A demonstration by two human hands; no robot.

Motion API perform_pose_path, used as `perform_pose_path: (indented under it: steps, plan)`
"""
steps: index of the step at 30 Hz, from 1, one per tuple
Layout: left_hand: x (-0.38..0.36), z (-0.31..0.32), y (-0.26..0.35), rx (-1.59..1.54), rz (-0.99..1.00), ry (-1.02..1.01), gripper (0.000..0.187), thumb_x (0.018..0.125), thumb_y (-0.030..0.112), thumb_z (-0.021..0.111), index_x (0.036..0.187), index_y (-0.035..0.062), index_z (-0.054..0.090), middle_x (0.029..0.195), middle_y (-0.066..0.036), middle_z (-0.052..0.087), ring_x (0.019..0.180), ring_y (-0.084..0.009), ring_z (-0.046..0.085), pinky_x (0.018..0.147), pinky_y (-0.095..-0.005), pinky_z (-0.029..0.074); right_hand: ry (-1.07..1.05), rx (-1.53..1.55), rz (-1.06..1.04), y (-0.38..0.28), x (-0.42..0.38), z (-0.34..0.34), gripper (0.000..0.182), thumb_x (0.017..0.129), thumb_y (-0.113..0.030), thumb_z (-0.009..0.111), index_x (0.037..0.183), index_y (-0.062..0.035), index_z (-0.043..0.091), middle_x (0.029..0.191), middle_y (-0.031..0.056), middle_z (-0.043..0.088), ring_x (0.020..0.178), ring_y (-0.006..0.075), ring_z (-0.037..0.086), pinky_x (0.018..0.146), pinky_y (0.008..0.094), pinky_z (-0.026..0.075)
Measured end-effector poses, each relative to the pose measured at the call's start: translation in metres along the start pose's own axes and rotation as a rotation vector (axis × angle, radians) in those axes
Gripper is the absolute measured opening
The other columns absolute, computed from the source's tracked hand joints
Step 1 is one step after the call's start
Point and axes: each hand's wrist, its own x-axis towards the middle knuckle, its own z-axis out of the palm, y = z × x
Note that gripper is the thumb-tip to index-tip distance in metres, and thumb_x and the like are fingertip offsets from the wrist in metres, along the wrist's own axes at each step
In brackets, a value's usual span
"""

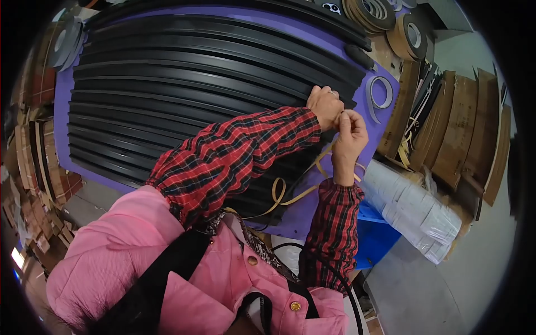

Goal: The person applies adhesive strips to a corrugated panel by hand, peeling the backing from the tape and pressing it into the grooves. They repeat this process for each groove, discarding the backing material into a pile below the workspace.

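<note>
Long black ribbed strips (184,72) lie side by side across a purple surface (304,215). At their right end my left hand (325,106) is closed, knuckles up, on something I cannot make out. My right hand (350,137) touches it from the right, thumb and fingers pinched together at a small dark bit too tiny to identify. A thin yellowish strip (277,195) curls below the hands and passes behind my right wrist. A grey coiled tape (381,92) rests to the right of my hands.
Tape rolls (410,36) stand at the back right, another roll (62,43) at the back left. Cardboard pieces (459,128) lean along the right. A plastic-wrapped white bundle (410,206) and a blue bin (377,243) are near my right sleeve.
</note>
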Motion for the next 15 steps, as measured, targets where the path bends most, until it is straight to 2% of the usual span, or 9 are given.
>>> perform_pose_path:
  steps: [2, 3, 5, 7, 8, 10, 11, 13, 15]
  plan:
    - [-0.003, -0.007, -0.001, -0.092, 0.105, 0.09, 0.013, 0.065, 0.022, 0.054, 0.069, 0.0132, 0.063, 0.074, -0.003, 0.056, 0.077, -0.0207, 0.049, 0.066, -0.0341, 0.035, 0.053, 0.784, 0.222, -0.044, -0.002, -0.001, 0.012, 0.079, -0.005, 0.05, 0.09, -0.0026, 0.051, 0.081, 0.0051, 0.054, 0.067, 0.0118, 0.052, 0.057, 0.0226, 0.044]
    - [0.0, -0.007, -0.005, -0.295, 0.128, 0.075, 0.014, 0.068, 0.021, 0.051, 0.07, 0.0125, 0.062, 0.073, -0.004, 0.056, 0.071, -0.0195, 0.05, 0.06, -0.0309, 0.037, 0.007, 0.926, 0.239, -0.049, 0.001, -0.01, 0.014, 0.08, -0.006, 0.048, 0.093, -0.0048, 0.049, 0.083, 0.0054, 0.054, 0.07, 0.0131, 0.053, 0.061, 0.024, 0.045]
    - [-0.007, -0.02, 0.001, -1.062, 0.06, -0.007, 0.018, 0.073, 0.021, 0.046, 0.077, 0.0107, 0.06, 0.069, -0.004, 0.054, 0.064, -0.0148, 0.048, 0.056, -0.0267, 0.037, -0.068, 1.172, 0.25, -0.056, 0.01, -0.021, 0.013, 0.081, -0.006, 0.045, 0.094, -0.0078, 0.049, 0.086, 0.0071, 0.053, 0.077, 0.0157, 0.052, 0.065, 0.0253, 0.045]
    - [-0.022, -0.067, 0.008, -1.533, -0.459, -0.604, 0.022, 0.078, 0.022, 0.04, 0.084, 0.0074, 0.056, 0.066, -0.002, 0.051, 0.061, -0.0097, 0.045, 0.055, -0.0225, 0.036, -0.163, 1.314, 0.278, -0.063, 0.015, -0.018, 0.016, 0.08, -0.005, 0.047, 0.095, -0.0087, 0.048, 0.086, 0.0058, 0.052, 0.077, 0.0138, 0.05, 0.063, 0.025, 0.044]
    - [-0.03, -0.072, 0.01, -1.64, -0.512, -0.697, 0.027, 0.083, 0.026, 0.039, 0.089, 0.0046, 0.053, 0.066, 0.0, 0.049, 0.057, -0.0077, 0.042, 0.054, -0.0215, 0.035, -0.184, 1.31, 0.25, -0.068, 0.015, -0.015, 0.016, 0.08, -0.005, 0.047, 0.096, -0.0076, 0.048, 0.086, 0.0062, 0.053, 0.076, 0.0138, 0.051, 0.062, 0.0253, 0.044]
    - [-0.048, -0.095, 0.009, -1.63, -0.137, -0.843, 0.034, 0.084, 0.035, 0.04, 0.087, 0.0036, 0.053, 0.076, -0.001, 0.051, 0.066, -0.0068, 0.045, 0.058, -0.0186, 0.033, -0.182, 1.198, 0.196, -0.081, 0.014, -0.009, 0.017, 0.08, -0.005, 0.046, 0.096, -0.007, 0.048, 0.086, 0.0063, 0.053, 0.075, 0.0137, 0.051, 0.061, 0.0252, 0.044]
    - [-0.053, -0.109, 0.014, -1.44, -0.123, -0.778, 0.031, 0.083, 0.033, 0.044, 0.086, 0.0039, 0.055, 0.074, 0.0, 0.054, 0.061, -0.0044, 0.045, 0.055, -0.0163, 0.034, -0.17, 1.091, 0.159, -0.088, 0.011, -0.005, 0.017, 0.08, -0.004, 0.046, 0.097, -0.0063, 0.048, 0.086, 0.0065, 0.053, 0.074, 0.0136, 0.052, 0.06, 0.0252, 0.044]
    - [-0.068, -0.122, 0.017, -1.358, -0.206, -0.627, 0.023, 0.083, 0.025, 0.046, 0.084, 0.0039, 0.056, 0.068, 0.001, 0.056, 0.054, -0.0023, 0.045, 0.049, -0.014, 0.035, -0.14, 0.835, -0.014, -0.098, 0.007, 0.001, 0.021, 0.078, -0.007, 0.051, 0.098, -0.0034, 0.046, 0.085, 0.0067, 0.053, 0.069, 0.0126, 0.053, 0.06, 0.0243, 0.044]
    - [-0.075, -0.143, 0.018, -1.228, -0.146, -0.622, 0.022, 0.083, 0.023, 0.046, 0.082, 0.0035, 0.056, 0.062, 0.002, 0.055, 0.047, -0.0018, 0.044, 0.044, -0.0138, 0.034, -0.047, 0.425, -0.278, -0.1, 0.003, -0.004, 0.023, 0.077, -0.011, 0.055, 0.095, -0.0007, 0.044, 0.079, 0.0067, 0.052, 0.066, 0.0126, 0.054, 0.058, 0.0227, 0.045]
